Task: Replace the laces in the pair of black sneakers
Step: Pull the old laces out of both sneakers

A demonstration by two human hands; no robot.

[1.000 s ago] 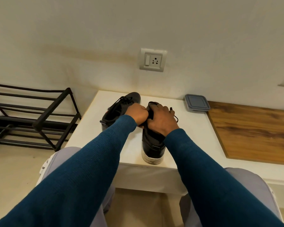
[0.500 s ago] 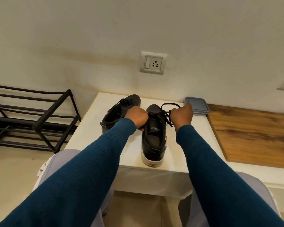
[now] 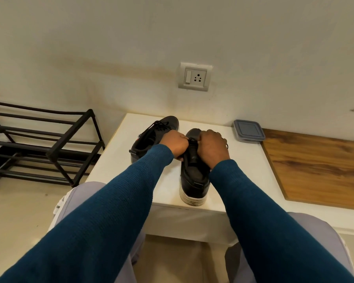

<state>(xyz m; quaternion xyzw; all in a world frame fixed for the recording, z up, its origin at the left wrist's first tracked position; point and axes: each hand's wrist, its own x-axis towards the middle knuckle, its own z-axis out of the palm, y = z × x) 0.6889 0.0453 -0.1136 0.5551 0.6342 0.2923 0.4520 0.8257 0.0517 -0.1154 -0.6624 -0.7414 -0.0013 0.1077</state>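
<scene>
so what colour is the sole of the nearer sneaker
Off-white and scuffed; the sole shows in the head view.

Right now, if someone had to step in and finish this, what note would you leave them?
Left hand: fingers grip the near sneaker at its collar.
Right hand: curled on its lace, apparently working it loose.
Both sneakers sit on the white table; the far sneaker is laced, with no hand on it.
Done: nothing visibly finished.
Left: strip both old laces and thread new ones; no new laces are in view.
</scene>
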